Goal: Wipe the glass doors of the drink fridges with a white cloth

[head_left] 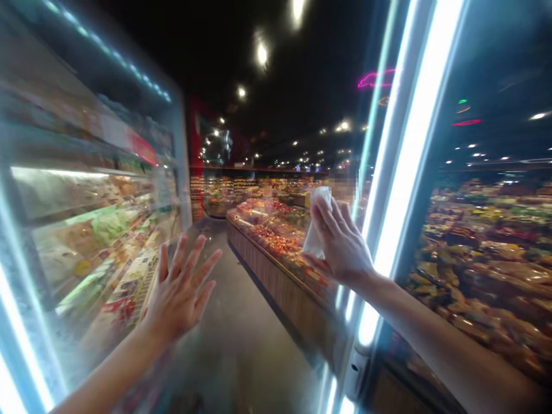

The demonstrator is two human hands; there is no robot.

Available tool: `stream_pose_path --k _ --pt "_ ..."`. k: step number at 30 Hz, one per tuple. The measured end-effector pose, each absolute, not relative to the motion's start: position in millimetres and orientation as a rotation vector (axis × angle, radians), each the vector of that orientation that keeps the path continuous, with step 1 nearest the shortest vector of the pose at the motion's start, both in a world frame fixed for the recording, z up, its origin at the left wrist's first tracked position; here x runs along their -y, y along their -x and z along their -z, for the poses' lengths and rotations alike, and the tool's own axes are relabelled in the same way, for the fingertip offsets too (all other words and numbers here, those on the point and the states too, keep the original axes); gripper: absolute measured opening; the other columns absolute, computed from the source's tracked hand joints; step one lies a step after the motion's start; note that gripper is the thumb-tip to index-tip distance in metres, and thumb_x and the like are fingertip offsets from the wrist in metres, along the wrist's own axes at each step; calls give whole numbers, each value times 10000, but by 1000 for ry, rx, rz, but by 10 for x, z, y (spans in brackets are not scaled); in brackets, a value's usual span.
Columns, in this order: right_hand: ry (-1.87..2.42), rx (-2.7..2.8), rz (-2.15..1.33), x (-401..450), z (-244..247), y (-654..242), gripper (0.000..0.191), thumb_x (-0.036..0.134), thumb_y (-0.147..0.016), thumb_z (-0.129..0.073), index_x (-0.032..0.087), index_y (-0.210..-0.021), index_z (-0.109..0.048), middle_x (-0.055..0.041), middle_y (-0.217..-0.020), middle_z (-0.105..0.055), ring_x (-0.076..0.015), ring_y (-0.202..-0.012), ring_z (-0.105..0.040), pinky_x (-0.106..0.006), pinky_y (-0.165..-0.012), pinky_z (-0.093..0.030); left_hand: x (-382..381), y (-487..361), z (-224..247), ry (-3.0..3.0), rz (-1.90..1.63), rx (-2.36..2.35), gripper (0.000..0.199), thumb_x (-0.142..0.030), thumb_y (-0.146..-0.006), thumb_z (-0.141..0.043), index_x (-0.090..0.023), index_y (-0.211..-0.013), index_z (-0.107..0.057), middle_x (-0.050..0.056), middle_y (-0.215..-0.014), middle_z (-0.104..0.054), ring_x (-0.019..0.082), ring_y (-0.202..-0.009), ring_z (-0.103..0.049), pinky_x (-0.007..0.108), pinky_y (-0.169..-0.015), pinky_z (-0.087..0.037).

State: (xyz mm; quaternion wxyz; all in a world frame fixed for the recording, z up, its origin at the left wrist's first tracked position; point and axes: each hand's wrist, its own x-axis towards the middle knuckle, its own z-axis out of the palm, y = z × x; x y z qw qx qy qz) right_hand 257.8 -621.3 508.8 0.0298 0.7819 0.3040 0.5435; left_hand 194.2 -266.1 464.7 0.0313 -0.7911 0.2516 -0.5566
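My right hand [342,244] is raised on the right, fingers extended, with a white wipe [316,241] held beneath them and pressed flat towards a glass door pane. Whether the wipe is cloth or paper I cannot tell. On the left, my left hand [183,293] is up with its fingers spread and nothing in it. Its palm faces away from me; I cannot tell if it touches the glass. Just right of my right wrist runs the lit door frame [409,155], with a bright white light strip along it.
A shelved cooler with packaged goods [107,241] lines the left side, blurred. Beyond the glass, a wood-sided produce stand [276,276] runs beside the grey floor [241,310]. More produce [483,270] shows at the far right. Ceiling lights [261,53] glow above.
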Motion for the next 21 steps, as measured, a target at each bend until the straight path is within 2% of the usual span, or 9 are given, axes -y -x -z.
stream_pose_path --k 4,6,10,14,16,19,21 --pt "-2098 -1317 -1468 5820 -5381 -2546 1026 740 -970 -448 52 -1657 -122 -178 -1678 -344 -324 -1581 -278 -521 -1296 -287 2445 -2012 -5028 2401 1744 -699 752 -315 -990 -560 -357 -1642 -188 41 -1756 -129 290 -1626 69 590 -1326 5" --pt "-1987 -1421 -1419 5603 -5532 -2538 1058 756 -962 -446 48 -1658 -81 -171 -1668 -369 -317 -1589 -257 -527 -1305 -259 2393 -2021 -5153 2383 1752 -684 746 -318 -995 -551 -355 -1643 -184 52 -1753 -143 290 -1630 41 600 -1325 -15" --pt "-2137 -1175 -1732 5206 -5867 -2557 1045 718 -977 -459 74 -1664 -5 -169 -1710 -269 -332 -1607 -195 -554 -1326 -176 2286 -2009 -5311 2371 1788 -661 738 -316 -1000 -540 -347 -1644 -181 62 -1754 -142 306 -1632 10 632 -1316 -56" --pt "-2013 -1367 -1560 4821 -5797 -2585 1169 808 -917 -462 40 -1656 18 -171 -1712 -260 -312 -1619 -146 -502 -1338 -166 2081 -1980 -5372 2380 1802 -619 721 -310 -1004 -529 -323 -1644 -197 67 -1757 -122 317 -1632 22 637 -1315 -67" --pt "-1959 -1422 -1487 4667 -5717 -2595 1168 811 -918 -454 46 -1656 31 -156 -1709 -276 -290 -1624 -127 -482 -1343 -150 1945 -1968 -5362 2376 1803 -603 723 -304 -1003 -530 -316 -1645 -198 66 -1759 -118 313 -1633 16 625 -1320 -58" --pt "-2096 -1264 -1673 4454 -5701 -2598 1093 741 -964 -454 78 -1657 69 -157 -1725 -219 -304 -1629 -85 -527 -1339 -135 1729 -1962 -5309 2388 1803 -568 732 -298 -999 -537 -314 -1646 -195 67 -1758 -125 310 -1633 7 615 -1324 -60" --pt "-2162 -1207 -1748 4282 -5699 -2593 1113 734 -959 -476 75 -1652 92 -172 -1732 -178 -330 -1628 -62 -556 -1331 -147 1589 -1965 -5261 2406 1791 -543 739 -301 -997 -541 -321 -1646 -189 68 -1756 -138 314 -1633 -5 622 -1321 -77"
